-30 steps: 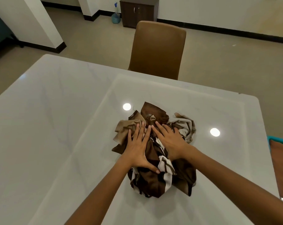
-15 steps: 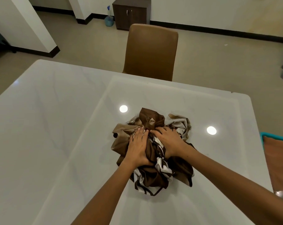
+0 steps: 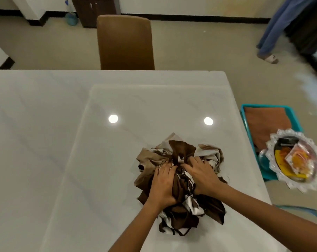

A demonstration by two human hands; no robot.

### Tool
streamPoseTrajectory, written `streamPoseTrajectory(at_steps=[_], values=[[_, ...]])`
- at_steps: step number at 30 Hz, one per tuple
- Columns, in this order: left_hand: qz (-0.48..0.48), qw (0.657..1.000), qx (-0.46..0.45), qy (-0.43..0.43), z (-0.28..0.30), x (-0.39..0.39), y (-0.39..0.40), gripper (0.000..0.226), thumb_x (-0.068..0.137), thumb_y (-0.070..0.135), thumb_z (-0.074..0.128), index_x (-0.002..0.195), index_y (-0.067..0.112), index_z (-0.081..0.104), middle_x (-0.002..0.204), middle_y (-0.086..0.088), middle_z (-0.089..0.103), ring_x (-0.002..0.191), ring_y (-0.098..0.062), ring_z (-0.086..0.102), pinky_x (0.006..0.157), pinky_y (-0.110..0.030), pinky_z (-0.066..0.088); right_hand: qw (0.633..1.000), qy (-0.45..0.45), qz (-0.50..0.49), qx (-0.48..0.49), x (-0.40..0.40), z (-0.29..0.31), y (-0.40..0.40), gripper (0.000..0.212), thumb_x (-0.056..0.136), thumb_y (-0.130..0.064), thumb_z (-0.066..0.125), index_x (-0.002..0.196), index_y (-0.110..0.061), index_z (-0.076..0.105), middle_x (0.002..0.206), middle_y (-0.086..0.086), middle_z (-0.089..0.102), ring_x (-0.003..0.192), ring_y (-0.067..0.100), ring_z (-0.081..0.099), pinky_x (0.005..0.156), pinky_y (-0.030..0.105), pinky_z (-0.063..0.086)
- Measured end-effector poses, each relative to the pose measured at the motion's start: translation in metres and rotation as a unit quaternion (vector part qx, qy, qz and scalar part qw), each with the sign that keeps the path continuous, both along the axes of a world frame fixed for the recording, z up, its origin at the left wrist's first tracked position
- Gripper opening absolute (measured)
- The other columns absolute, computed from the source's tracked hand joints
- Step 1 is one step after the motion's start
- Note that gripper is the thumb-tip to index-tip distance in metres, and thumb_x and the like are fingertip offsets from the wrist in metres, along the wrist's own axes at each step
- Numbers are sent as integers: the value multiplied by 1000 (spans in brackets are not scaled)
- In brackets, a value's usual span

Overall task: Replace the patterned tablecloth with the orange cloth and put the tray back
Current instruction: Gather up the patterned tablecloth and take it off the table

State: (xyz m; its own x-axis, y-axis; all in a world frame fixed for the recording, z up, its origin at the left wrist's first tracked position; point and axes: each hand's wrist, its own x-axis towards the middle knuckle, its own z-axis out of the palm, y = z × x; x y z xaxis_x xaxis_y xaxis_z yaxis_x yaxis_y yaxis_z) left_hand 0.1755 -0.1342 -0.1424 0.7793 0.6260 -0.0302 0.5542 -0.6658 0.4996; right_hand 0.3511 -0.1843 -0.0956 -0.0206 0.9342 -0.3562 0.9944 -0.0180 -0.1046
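At the far left, a white wall corner with a dark skirting board (image 3: 7, 62) juts into the beige floor (image 3: 199, 48). Further along the back wall stands a pale blue bottle (image 3: 71, 18) on the floor, just beside a dark wooden cabinet (image 3: 94, 10). In front of these, a brown chair (image 3: 125, 43) is pushed up to the far edge of the white glossy table (image 3: 45, 142), which fills most of the view and mirrors two round ceiling lights (image 3: 113, 118).

On the table, toward its right half and near the person, lies the patterned tablecloth (image 3: 183, 153), bunched into a crumpled heap of brown, tan and white folds. Both hands sit on top of the heap, side by side and almost touching. The left hand (image 3: 163, 184) has its fingers curled down into the folds, gripping the cloth. The right hand (image 3: 202, 172) likewise digs its bent fingers into the fabric and holds it. Both bare forearms reach in from the bottom edge.

To the right of the table, lower down, a turquoise basket (image 3: 244, 115) holds the folded orange cloth (image 3: 266, 122). Resting over the basket's near part is the tray (image 3: 297, 159), round with a white lacy rim, carrying yellow and orange packets and a dark item too blurred to identify. At the top right, another person's leg in blue trousers (image 3: 276, 26) and a light shoe stand on the floor, beside a dark blurred shape at the picture's edge.
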Motion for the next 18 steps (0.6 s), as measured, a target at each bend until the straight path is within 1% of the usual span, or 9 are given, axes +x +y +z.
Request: streamPoseTrajectory(at_steps=[1,2,4,5,7,9,11,14,18], values=[[-13,1000,-2,-4,0,4,-12,93,55,55,60,134,13,33,136,-15,48,131,-33,41,110,-53,28,1000,4,-8,-3,2,-1,-16,83,50,-48,78,124,-21,49,133,14,38,124,39,42,80,47,47],[-27,1000,-4,-7,1,8,-23,91,57,57,57,134,14,33,137,-14,47,132,-32,40,111,-52,26,1000,7,-17,-3,5,-1,-32,84,56,-49,76,129,-21,45,149,15,22,138,41,24,91,55,41],[-58,998,-7,-15,2,21,-43,90,60,58,55,136,15,34,139,-11,45,134,-29,37,114,-49,22,998,16,-54,-18,12,2,-62,93,62,-44,75,141,-22,30,158,8,-9,144,37,-5,103,62,27],[-76,997,-6,-18,3,27,-51,89,61,59,56,136,15,35,140,-10,45,134,-28,36,114,-48,21,996,18,-76,-35,16,3,-75,97,64,-39,76,144,-21,24,158,5,-11,144,35,-6,104,62,25],[-117,993,-1,-28,3,43,-65,88,61,59,58,135,16,36,138,-9,46,133,-27,37,114,-46,22,991,15,-120,-56,25,7,-99,98,64,-34,77,143,-19,21,157,6,5,143,34,8,104,57,30],[-156,987,6,-39,3,56,-78,88,59,55,64,133,16,36,134,-10,50,129,-26,40,112,-44,24,987,19,-156,-43,32,8,-123,93,62,-35,77,139,-18,27,147,6,29,134,31,27,100,51,37],[-187,981,13,-42,3,69,-92,91,52,48,75,129,15,40,128,-10,54,123,-27,47,108,-41,27,981,29,-189,-26,39,6,-146,84,63,-36,74,134,-17,34,134,6,42,124,30,39,95,47,41],[-227,973,24,-32,4,81,-111,93,38,37,86,120,10,51,116,-11,61,108,-28,60,100,-34,37,972,43,-229,0,44,4,-177,74,65,-36,71,129,-15,41,120,7,53,110,30,49,87,42,44],[-265,963,21,-47,12,98,-138,85,43,27,87,118,12,48,107,-9,63,98,-27,64,84,-34,54,954,70,-287,49,51,9,-218,54,70,-41,67,115,-17,50,105,7,59,96,30,55,74,39,45]])
